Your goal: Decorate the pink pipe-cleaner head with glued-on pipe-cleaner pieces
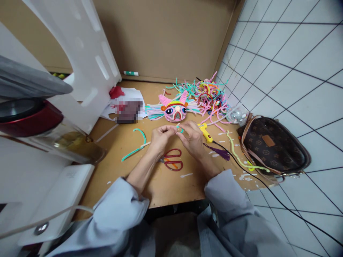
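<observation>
My left hand [163,138] and my right hand [193,138] meet above the middle of the table, fingertips pinched on a short white and teal pipe cleaner [181,130]. From behind my left hand a pale stem [146,144] pokes out towards a bent teal pipe cleaner [133,152] on the table. Below my hands lie scissors with red handles [173,165]. Just beyond them sits a pipe-cleaner animal head [175,111] with pink horns and big eyes. A yellow glue gun [205,132] rests right of my right hand.
A tangled pile of coloured pipe cleaners [210,94] stands at the back right. A brown handbag [274,146], a purple tassel [221,152] and the glue gun's black cord [257,174] are on the right. On the left are a glass jar [77,144] and white paper [132,94].
</observation>
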Available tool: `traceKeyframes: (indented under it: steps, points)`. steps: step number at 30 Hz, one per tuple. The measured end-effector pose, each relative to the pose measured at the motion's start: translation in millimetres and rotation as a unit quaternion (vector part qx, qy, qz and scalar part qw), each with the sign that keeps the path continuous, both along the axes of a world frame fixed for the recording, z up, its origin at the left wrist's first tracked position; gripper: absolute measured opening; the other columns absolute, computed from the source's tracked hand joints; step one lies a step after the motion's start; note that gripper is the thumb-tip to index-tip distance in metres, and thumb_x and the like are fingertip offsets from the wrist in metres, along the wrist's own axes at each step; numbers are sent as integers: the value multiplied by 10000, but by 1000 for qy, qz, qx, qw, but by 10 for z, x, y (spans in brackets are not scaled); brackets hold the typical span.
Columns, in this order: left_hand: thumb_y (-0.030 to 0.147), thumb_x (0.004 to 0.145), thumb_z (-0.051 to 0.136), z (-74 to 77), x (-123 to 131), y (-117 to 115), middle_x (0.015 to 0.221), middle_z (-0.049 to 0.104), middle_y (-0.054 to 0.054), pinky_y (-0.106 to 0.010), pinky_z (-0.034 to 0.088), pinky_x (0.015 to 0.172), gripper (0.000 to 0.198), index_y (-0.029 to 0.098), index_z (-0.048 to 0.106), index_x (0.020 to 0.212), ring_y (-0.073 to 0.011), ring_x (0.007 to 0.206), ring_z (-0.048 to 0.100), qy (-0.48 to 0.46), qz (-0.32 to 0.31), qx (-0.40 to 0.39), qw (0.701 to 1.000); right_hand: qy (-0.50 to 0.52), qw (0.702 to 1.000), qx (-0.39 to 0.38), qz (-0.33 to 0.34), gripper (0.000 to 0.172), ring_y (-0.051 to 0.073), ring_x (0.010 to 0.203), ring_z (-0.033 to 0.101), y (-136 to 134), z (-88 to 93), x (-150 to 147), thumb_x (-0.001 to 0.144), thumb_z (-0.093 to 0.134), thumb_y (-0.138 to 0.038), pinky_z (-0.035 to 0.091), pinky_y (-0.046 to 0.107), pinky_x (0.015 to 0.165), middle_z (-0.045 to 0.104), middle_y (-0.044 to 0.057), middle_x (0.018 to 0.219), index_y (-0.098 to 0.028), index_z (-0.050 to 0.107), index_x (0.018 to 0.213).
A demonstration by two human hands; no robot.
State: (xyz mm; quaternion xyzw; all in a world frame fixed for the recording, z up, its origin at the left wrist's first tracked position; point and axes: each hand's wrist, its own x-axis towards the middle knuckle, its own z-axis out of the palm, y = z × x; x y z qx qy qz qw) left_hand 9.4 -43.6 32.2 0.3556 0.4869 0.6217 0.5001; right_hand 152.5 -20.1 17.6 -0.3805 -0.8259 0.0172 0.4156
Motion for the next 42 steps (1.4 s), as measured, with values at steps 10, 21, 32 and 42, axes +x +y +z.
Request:
traceKeyframes:
  steps: [10, 21, 32, 42]
  points:
    - [351, 480, 819, -3, -6, 2, 608, 665, -10, -274, 438, 693, 235, 172, 704, 581, -119, 616, 514, 2, -1, -5, 1000, 9, 1000, 7, 15, 192, 241, 983, 621, 3, 5, 0, 943, 611, -228, 530, 379, 885, 671, 86, 1006, -208, 723, 1098]
    - [318, 692, 713, -16, -65, -30, 623, 610, -7, -278, 380, 648, 152, 196, 722, 601, -152, 644, 501, 189, 18, 63, 980, -2, 999, 10, 32, 222, 235, 984, 625, 16, 7, -1, 954, 578, -192, 541, 381, 902, 667, 90, 1015, -206, 722, 1122]
    - [219, 747, 652, 34, -67, -52, 609, 532, -8, -301, 371, 681, 190, 210, 683, 559, -171, 656, 492, 267, 19, 109, 957, 3, 999, 0, 45, 278, 233, 1040, 638, 23, -45, -12, 972, 537, -191, 548, 399, 952, 675, 101, 1071, -213, 699, 1196]
    - [208, 749, 599, 1, -50, -56, 616, 524, -1, -295, 377, 665, 189, 202, 662, 571, -157, 637, 494, 288, 27, 111, 951, 1, 998, -6, 64, 355, 226, 1063, 646, 15, -11, -12, 939, 487, -137, 564, 398, 965, 679, 101, 1091, -209, 695, 1218]
